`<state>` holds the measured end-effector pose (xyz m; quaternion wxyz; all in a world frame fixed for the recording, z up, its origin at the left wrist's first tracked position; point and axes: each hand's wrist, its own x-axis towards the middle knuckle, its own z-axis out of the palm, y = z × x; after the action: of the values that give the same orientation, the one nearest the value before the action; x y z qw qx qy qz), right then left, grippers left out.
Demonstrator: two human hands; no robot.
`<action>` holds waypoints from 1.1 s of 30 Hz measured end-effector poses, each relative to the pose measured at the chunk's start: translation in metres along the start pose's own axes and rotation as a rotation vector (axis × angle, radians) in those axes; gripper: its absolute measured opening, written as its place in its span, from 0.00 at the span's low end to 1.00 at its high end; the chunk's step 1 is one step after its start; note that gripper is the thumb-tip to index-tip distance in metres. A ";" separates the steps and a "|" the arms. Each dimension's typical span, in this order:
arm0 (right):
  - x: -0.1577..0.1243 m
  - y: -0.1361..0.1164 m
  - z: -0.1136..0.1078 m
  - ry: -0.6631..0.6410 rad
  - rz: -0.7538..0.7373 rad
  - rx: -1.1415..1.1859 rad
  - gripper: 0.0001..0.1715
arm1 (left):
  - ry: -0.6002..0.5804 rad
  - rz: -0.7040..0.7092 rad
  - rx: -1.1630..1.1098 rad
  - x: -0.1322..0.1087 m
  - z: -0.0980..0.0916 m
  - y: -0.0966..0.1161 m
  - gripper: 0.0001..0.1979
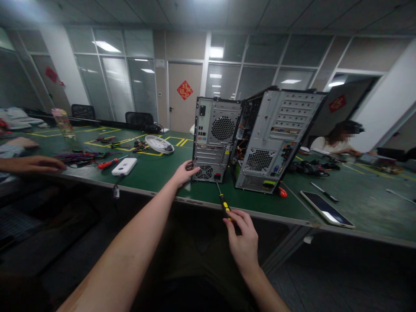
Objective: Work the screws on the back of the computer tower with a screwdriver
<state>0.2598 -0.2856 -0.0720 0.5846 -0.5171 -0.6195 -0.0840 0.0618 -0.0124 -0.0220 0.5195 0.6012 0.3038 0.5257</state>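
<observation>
A small computer case [211, 149] stands upright on the green table, its back panel with vents and ports facing me. My left hand [185, 173] grips its lower left edge, the thumb lying on the back near the round fan grille. In my right hand [243, 229] is a black and yellow screwdriver [224, 204], pinched by the handle end. The screwdriver's tip meets the bottom edge of the back panel, close to the red switch by the power socket; whether it sits in a screw is too small to tell. A larger computer case [264, 151] stands just to the right.
On the left lie a white power bank [125, 166], a red screwdriver [108, 164], cables and a white round grille [159, 144]; another person's hand [45, 164] rests nearby. To the right are a phone [326, 209], another tool [325, 192] and a seated person [338, 141].
</observation>
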 end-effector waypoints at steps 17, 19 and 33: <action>0.000 0.000 -0.001 -0.002 0.013 0.037 0.08 | 0.015 -0.006 -0.007 -0.002 0.003 0.002 0.35; -0.001 -0.001 0.000 -0.006 -0.009 0.013 0.10 | 0.015 -0.005 -0.010 -0.002 0.002 0.002 0.35; -0.001 0.001 0.001 -0.012 0.073 0.073 0.09 | 0.012 -0.013 -0.016 -0.002 0.001 0.002 0.36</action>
<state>0.2597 -0.2854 -0.0733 0.6020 -0.5181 -0.6065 -0.0367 0.0617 -0.0153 -0.0208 0.5258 0.5920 0.3067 0.5282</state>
